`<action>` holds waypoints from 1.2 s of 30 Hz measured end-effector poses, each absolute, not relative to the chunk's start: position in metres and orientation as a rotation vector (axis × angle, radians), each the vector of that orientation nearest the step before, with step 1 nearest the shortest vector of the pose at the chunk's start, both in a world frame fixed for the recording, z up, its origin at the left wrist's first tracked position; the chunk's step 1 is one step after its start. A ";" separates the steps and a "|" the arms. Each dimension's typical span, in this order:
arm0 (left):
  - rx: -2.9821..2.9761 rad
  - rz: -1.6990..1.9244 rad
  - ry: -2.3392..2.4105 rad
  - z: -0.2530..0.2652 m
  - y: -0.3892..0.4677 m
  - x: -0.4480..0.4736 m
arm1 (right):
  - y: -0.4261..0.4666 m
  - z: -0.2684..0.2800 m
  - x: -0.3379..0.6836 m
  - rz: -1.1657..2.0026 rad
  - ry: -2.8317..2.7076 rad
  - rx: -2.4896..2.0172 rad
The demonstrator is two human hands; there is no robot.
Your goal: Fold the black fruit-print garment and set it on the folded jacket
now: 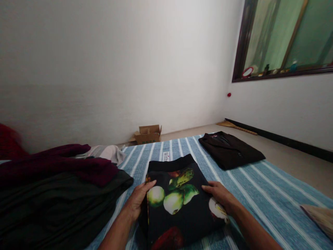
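A folded black garment (186, 217) with a green and red fruit print lies on the striped bed sheet in front of me. Its plain black band, like a waistband, points away from me; I cannot tell if it is a skirt or trousers. My left hand (138, 199) grips its left edge, thumb on top and fingers hidden beneath. At the right edge my right hand (220, 195) holds it the same way. Beyond my right hand rests a neatly folded dark brown shirt (231, 150) with a collar.
Loose dark green clothing (65, 205), a maroon garment (78, 163) and a pale grey cloth (110, 152) are heaped at left. The blue striped sheet (260, 194) covers the bed. A cardboard box (148, 135) stands by the wall. Beige cloth (318, 217) lies at the right edge.
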State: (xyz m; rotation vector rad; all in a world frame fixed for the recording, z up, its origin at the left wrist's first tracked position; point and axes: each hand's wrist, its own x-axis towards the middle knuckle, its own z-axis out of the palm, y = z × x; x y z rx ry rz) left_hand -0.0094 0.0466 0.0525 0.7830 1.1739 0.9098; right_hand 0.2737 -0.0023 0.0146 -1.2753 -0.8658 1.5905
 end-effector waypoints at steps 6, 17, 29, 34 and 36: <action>0.648 0.942 1.128 0.048 0.050 -0.008 | -0.004 0.016 0.275 1.636 -0.847 -1.222; 0.467 0.879 1.039 0.039 0.055 -0.007 | -0.009 0.022 0.274 1.650 -0.808 -1.182; 0.432 0.881 1.023 0.040 0.058 -0.005 | -0.009 0.017 0.270 1.661 -0.783 -1.035; 0.448 0.900 1.046 0.051 0.059 0.001 | -0.005 0.024 0.274 1.631 -0.810 -0.998; 0.462 0.903 1.044 0.055 0.065 0.003 | -0.001 0.030 0.277 1.621 -0.823 -0.999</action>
